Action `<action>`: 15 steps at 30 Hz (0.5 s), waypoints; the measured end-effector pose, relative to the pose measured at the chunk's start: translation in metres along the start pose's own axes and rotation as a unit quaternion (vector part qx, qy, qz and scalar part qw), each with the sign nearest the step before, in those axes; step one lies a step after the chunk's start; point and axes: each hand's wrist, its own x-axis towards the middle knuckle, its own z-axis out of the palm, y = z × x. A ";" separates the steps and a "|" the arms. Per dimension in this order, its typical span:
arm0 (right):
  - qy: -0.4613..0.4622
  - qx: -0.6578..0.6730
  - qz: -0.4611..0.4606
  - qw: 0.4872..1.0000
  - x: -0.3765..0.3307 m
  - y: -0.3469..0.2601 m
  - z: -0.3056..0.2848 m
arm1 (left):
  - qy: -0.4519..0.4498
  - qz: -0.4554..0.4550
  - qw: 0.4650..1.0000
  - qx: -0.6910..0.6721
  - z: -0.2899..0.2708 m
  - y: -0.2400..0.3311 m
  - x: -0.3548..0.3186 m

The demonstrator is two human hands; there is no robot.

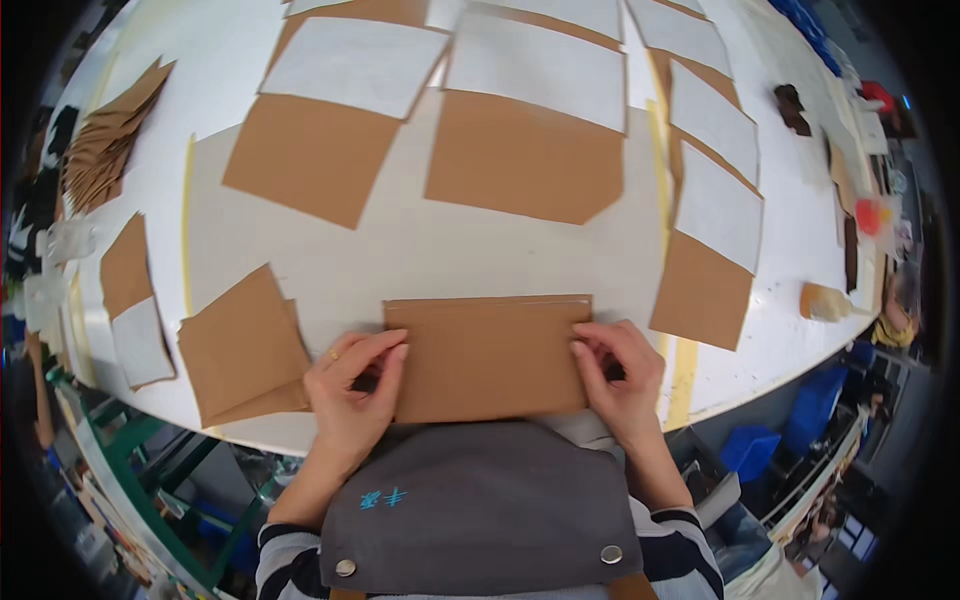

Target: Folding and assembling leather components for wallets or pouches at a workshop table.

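Note:
A folded brown leather-like panel (490, 360) lies at the table's near edge, its long sides running left to right and a thin pale line along its far edge. My left hand (358, 375) pinches its left side between thumb and forefinger; a ring shows on one finger. At the opposite side my right hand (620, 375) pinches the panel in the same way. Left of my left hand, close to it, rests a small stack of brown pieces (245, 345). Beyond the panel lie overlapping brown pieces with white backing, among them a broad one (525, 155).
A fanned pile of brown pieces (115, 140) sits at the far left. Another row of white-backed pieces (715, 215) runs along the right. Yellow tape strips (187, 230) mark the white table (790, 240). A small bottle of amber liquid (825, 302) lies near the right edge.

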 end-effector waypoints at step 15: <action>0.036 -0.109 -0.048 0.992 -0.007 0.005 -0.001 | -0.015 0.045 0.997 0.058 0.006 0.004 0.001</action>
